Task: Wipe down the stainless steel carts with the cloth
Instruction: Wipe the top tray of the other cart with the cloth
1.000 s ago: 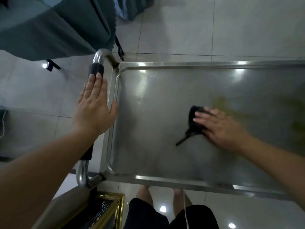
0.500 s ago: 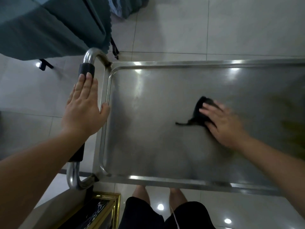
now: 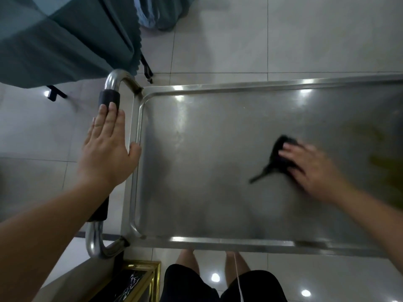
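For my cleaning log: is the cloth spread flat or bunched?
Bunched: the black cloth sits crumpled under the right hand, one corner trailing.

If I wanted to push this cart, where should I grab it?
Probably the black grip on the handle bar at the cart's left end, coming from that end. It is round, padded and stands clear of the tray; the left hand rests there.

A teal tablecloth [image 3: 54, 38] hangs beyond the left hand, with black folding legs [image 3: 146, 68] showing under its edge. Pale glossy floor tiles [image 3: 305, 35] spread beyond both hands. Below the left forearm sits a gold-framed dark panel [image 3: 135, 284]. Between the forearms, 2 bare legs in black shorts [image 3: 218, 286] stand on the tiles.
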Action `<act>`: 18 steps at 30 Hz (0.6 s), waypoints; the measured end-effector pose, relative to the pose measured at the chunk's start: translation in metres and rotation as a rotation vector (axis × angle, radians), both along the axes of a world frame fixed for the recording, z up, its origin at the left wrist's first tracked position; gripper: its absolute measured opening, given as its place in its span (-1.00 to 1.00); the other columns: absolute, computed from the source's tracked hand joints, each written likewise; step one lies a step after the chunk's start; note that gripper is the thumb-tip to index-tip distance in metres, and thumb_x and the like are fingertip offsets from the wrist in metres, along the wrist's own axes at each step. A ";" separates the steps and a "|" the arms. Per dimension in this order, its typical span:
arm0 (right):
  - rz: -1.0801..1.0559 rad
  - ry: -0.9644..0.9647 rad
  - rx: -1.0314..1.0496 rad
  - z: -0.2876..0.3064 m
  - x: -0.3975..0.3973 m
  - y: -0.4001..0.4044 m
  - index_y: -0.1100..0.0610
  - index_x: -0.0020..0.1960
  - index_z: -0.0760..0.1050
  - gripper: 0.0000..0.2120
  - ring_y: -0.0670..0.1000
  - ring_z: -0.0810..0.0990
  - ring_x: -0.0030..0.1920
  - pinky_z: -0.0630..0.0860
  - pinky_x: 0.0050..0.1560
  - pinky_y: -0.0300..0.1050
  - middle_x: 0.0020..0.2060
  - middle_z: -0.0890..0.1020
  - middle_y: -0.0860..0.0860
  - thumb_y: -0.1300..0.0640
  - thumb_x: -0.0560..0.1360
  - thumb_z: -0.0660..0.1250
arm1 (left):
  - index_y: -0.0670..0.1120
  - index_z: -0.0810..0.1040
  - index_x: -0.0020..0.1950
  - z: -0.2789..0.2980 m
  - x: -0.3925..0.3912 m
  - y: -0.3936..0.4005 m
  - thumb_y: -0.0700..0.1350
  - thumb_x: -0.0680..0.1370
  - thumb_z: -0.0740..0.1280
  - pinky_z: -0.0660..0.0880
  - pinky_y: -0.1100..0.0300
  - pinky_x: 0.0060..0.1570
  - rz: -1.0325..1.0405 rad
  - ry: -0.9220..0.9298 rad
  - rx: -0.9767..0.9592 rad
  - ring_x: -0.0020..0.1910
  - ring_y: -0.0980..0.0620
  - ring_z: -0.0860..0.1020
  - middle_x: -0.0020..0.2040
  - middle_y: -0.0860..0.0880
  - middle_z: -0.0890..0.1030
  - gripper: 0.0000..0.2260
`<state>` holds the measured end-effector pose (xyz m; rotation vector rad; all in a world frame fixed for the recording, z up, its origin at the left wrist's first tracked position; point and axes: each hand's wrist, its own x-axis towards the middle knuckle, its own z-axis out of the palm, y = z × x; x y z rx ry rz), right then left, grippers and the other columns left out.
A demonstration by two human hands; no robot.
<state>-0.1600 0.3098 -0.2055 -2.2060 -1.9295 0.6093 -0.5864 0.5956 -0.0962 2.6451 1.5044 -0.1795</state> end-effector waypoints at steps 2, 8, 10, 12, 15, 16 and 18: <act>-0.140 0.003 -0.006 -0.004 0.031 0.049 0.17 0.46 0.53 -0.48 0.30 0.46 0.48 0.27 0.53 0.21 0.48 0.51 0.19 -0.08 0.64 0.13 | -0.09 -0.05 0.75 -0.001 -0.001 0.001 0.20 0.65 0.01 -0.10 -0.09 0.67 0.005 -0.014 -0.003 0.70 0.06 -0.24 0.75 -0.04 -0.13 -0.28; -0.603 0.024 -0.022 -0.010 0.076 0.145 0.15 0.57 0.39 -0.34 0.24 0.28 0.60 0.14 0.63 0.16 0.62 0.32 0.15 -0.14 0.56 0.06 | -0.08 -0.05 0.75 -0.003 -0.002 0.004 0.20 0.66 0.03 -0.12 -0.07 0.67 0.013 -0.039 -0.019 0.70 0.08 -0.26 0.75 -0.04 -0.13 -0.28; -0.754 -0.004 -0.004 -0.015 0.062 0.155 0.06 0.60 0.34 -0.37 0.22 0.25 0.61 0.14 0.62 0.17 0.65 0.27 0.04 -0.15 0.59 0.06 | -0.08 -0.06 0.75 -0.002 -0.002 0.004 0.19 0.67 0.03 -0.12 -0.08 0.68 0.019 -0.043 -0.035 0.70 0.08 -0.27 0.75 -0.03 -0.15 -0.29; -0.935 0.006 0.009 -0.014 0.028 0.169 0.00 0.61 0.32 -0.42 0.19 0.22 0.63 0.12 0.62 0.17 0.66 0.25 -0.04 -0.12 0.63 0.10 | -0.06 -0.07 0.75 -0.002 -0.003 0.004 0.19 0.67 0.02 -0.12 -0.07 0.68 0.027 -0.059 -0.047 0.69 0.10 -0.28 0.75 -0.01 -0.16 -0.29; -1.071 0.030 0.002 -0.007 -0.044 0.204 -0.08 0.62 0.32 -0.49 0.14 0.16 0.64 0.10 0.63 0.13 0.65 0.23 -0.14 -0.10 0.68 0.14 | -0.05 -0.07 0.75 -0.002 -0.004 0.004 0.18 0.68 0.03 -0.17 0.00 0.66 0.015 -0.085 -0.059 0.68 0.13 -0.30 0.75 0.00 -0.17 -0.30; -1.053 0.039 -0.004 -0.007 -0.071 0.219 -0.09 0.62 0.31 -0.49 0.13 0.14 0.65 0.09 0.62 0.14 0.66 0.22 -0.16 -0.10 0.68 0.14 | -0.06 -0.07 0.75 -0.002 -0.004 0.004 0.18 0.68 0.04 -0.19 0.02 0.65 0.015 -0.099 -0.063 0.68 0.14 -0.30 0.75 0.00 -0.17 -0.30; -0.974 0.056 -0.010 -0.006 -0.125 0.250 -0.11 0.63 0.29 -0.49 0.12 0.13 0.65 0.09 0.60 0.16 0.66 0.20 -0.17 -0.09 0.69 0.15 | -0.06 -0.05 0.75 -0.002 -0.004 0.004 0.16 0.68 0.04 -0.22 0.06 0.64 0.016 -0.124 -0.066 0.68 0.14 -0.30 0.75 0.00 -0.16 -0.31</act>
